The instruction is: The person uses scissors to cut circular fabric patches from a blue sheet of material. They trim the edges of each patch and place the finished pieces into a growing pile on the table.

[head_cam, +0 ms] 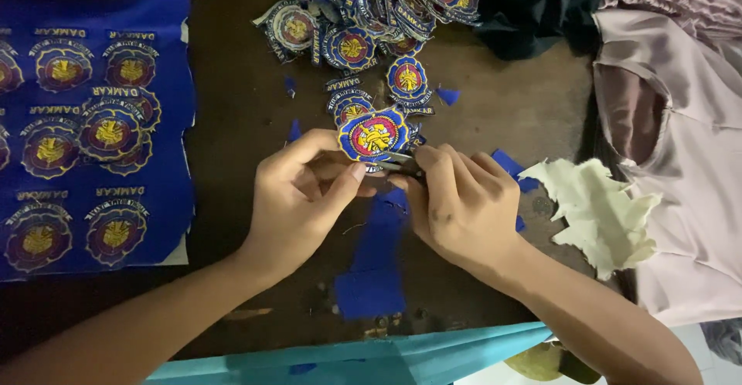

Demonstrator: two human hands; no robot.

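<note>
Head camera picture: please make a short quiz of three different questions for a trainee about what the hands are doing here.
1. True or false: the left hand holds a round embroidered patch.
2. Which thing lies on the left of the table?
A. a blue cloth sheet with uncut patches
B. a pile of buttons
C. a red towel
3. Fill in: the right hand holds small ____ at the patch's edge.

Key
1. true
2. A
3. scissors; only dark blades show, so the kind of cutter is not certain.
</note>
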